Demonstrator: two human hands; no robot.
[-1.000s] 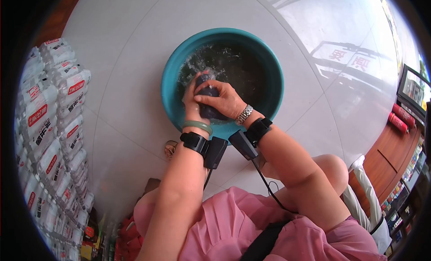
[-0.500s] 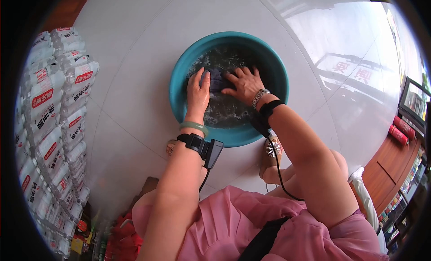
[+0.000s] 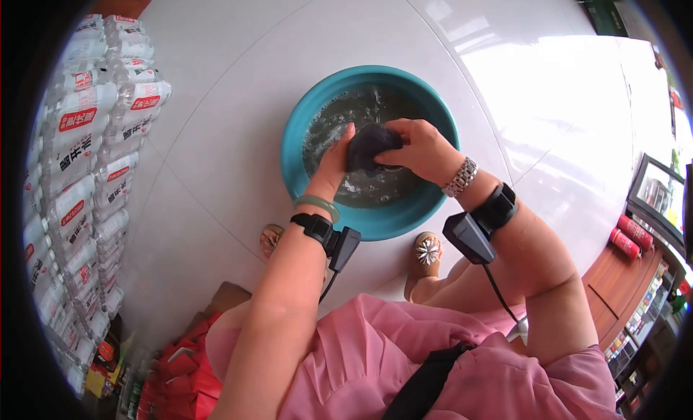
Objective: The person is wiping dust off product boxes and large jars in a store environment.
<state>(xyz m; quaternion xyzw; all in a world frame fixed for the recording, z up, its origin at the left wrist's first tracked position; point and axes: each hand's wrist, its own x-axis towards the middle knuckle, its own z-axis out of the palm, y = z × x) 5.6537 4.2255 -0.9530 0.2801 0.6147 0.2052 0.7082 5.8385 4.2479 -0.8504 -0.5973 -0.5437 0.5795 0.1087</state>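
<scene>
A teal plastic basin (image 3: 291, 149) stands on the floor before me, holding murky, slightly foamy water (image 3: 375, 193). Above the water is a bunched, dark wet cloth (image 3: 369, 147), its exact kind hard to make out. My left hand (image 3: 335, 161) grips the cloth's left side, thumb pointing up along it. My right hand (image 3: 426, 151) pinches the cloth from the right with thumb and fingers. A green bangle (image 3: 317, 203) circles my left wrist, and a metal watch (image 3: 460, 177) my right.
Shrink-wrapped packs of water bottles (image 3: 76, 153) are stacked at the left. Red bags (image 3: 189, 369) lie at the lower left. Two red fire extinguishers (image 3: 630, 237) and a wooden cabinet (image 3: 622, 283) are at the right. My sandalled feet flank the basin's near side.
Both hands have lifted the dark cloth from down in the water. My right hand has gone from spread fingers to a grip on it, and the view has shifted slightly.
</scene>
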